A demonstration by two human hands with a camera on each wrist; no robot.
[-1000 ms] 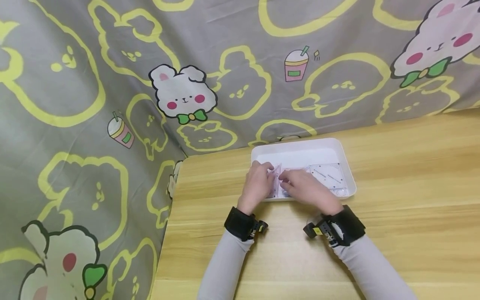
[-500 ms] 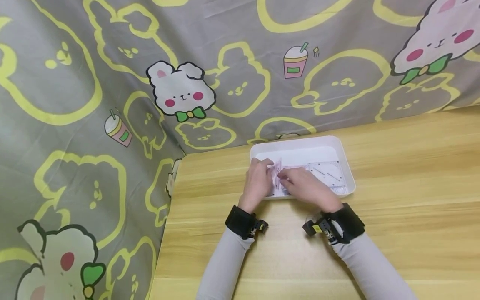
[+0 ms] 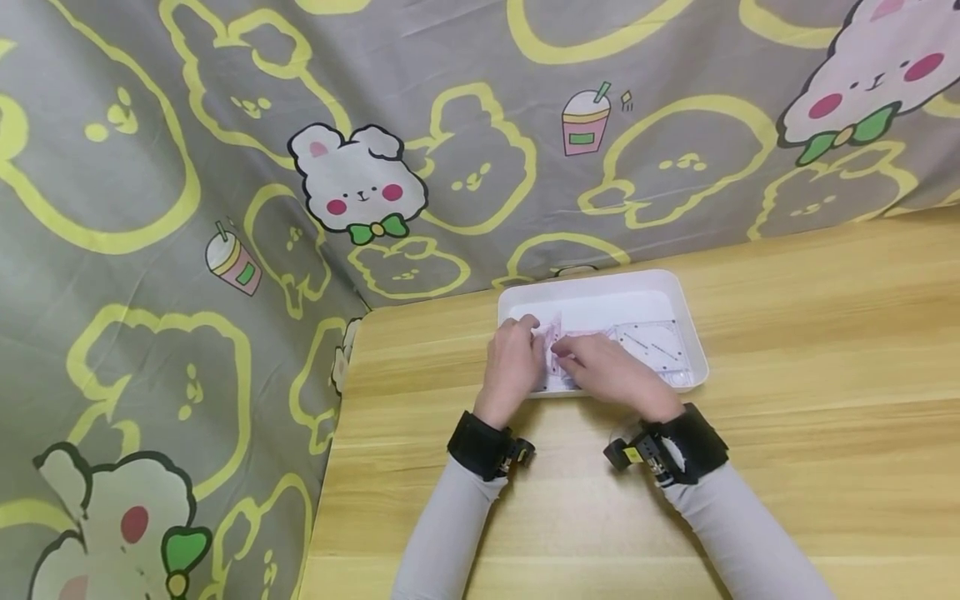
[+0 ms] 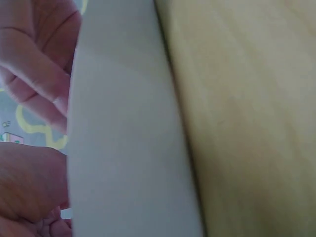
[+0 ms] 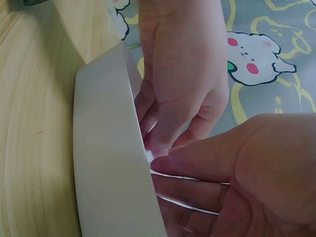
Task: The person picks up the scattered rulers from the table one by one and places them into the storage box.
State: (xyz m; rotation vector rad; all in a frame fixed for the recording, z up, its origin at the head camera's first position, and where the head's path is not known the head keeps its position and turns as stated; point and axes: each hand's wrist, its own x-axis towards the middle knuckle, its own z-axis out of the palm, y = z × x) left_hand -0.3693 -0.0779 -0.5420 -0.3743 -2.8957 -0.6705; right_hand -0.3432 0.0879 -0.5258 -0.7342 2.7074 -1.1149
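In the head view a thin clear panel (image 3: 557, 354) with pinkish edges stands upright in the left part of a white tray (image 3: 696, 346). My left hand (image 3: 512, 360) reaches over the tray's near left side, fingers bent, and holds the panel from the left. From the other side my right hand (image 3: 611, 365) pinches it between thumb and fingers. Both hands' fingertips nearly meet in the right wrist view, where the tray wall (image 5: 113, 148) hides much of the panel. Another clear panel (image 3: 652, 346), with dark dots and two slanted lines, lies flat at the tray's right.
The tray stands on a wood-grain table (image 3: 810, 358), close to a grey curtain (image 3: 480, 50) with rabbit and cup prints at the back and left. More clear pinkish pieces (image 3: 592, 336) lie in the tray, partly under the right hand.
The upright panel and both fingertips have shifted very slightly. The head view has moved a little. Both hands keep their places in the tray.
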